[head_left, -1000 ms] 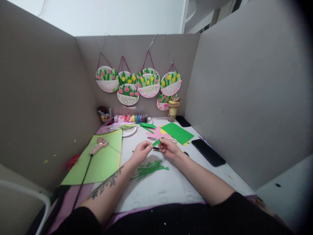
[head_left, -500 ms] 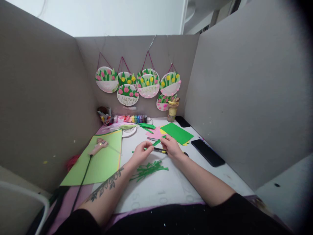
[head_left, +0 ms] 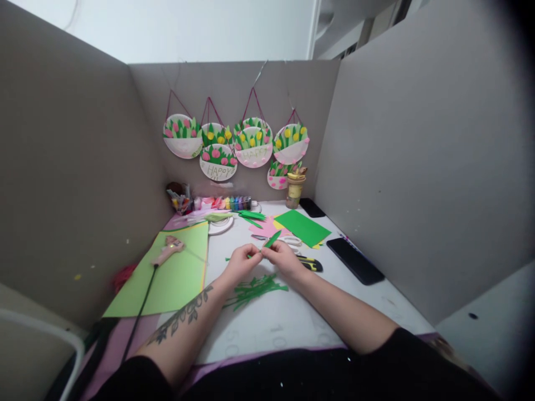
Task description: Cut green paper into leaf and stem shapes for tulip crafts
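Note:
Both hands meet over the middle of the table around a narrow, pointed green paper leaf [head_left: 273,239]. My left hand [head_left: 243,262] pinches its lower end. Beside it, my right hand [head_left: 285,260] is closed on the same end, fingertips touching those of the left. The leaf's tip points up and away to the right. Below the hands lies a loose pile of green paper scraps [head_left: 257,288]. Just past my right hand are white-handled scissors [head_left: 295,241], partly covered, and a black and yellow utility knife [head_left: 311,263].
On the left, a glue gun [head_left: 167,253] rests on light green paper sheets [head_left: 188,284]. Cut green leaves [head_left: 252,215], a dark green sheet [head_left: 303,226] and paint pots [head_left: 238,203] lie farther back. A phone [head_left: 355,260] is at right. Decorated paper plates [head_left: 183,146] hang behind.
My right hand has moved left and down along the leaf to meet my left hand. The leaf's tip now sticks up free, and the scissors' handles are uncovered.

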Demonstrator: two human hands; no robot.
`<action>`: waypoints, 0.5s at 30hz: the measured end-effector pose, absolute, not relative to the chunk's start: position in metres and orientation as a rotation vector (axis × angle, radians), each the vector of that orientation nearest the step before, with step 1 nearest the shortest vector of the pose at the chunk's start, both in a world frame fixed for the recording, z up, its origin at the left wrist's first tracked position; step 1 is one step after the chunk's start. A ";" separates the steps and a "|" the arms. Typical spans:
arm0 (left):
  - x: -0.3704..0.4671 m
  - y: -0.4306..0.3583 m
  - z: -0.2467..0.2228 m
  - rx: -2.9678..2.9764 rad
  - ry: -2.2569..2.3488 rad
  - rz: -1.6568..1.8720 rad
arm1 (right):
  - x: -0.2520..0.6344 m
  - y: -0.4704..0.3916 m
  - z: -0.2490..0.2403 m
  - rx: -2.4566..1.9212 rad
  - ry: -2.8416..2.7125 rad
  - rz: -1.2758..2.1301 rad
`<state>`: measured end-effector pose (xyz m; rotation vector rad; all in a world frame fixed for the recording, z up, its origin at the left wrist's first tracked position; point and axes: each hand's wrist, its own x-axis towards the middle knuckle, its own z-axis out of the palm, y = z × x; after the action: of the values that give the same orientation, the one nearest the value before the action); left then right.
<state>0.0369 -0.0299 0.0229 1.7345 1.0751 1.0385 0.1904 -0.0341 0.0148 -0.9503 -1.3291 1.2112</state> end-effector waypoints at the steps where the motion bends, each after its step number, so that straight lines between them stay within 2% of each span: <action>1: 0.036 -0.031 0.025 1.729 1.055 1.027 | 0.191 -0.034 0.015 -0.950 -1.331 1.244; 8: 0.033 -0.034 0.035 1.685 0.989 0.936 | 0.202 -0.023 0.011 -0.877 -1.078 1.612; 15: 0.033 -0.030 0.032 1.612 0.962 0.902 | 0.222 -0.017 0.022 -0.866 -0.852 1.708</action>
<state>0.0326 -0.0297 0.0322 1.6116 0.9622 0.9024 0.2220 -0.0174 0.0225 -0.8660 -0.8524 1.7084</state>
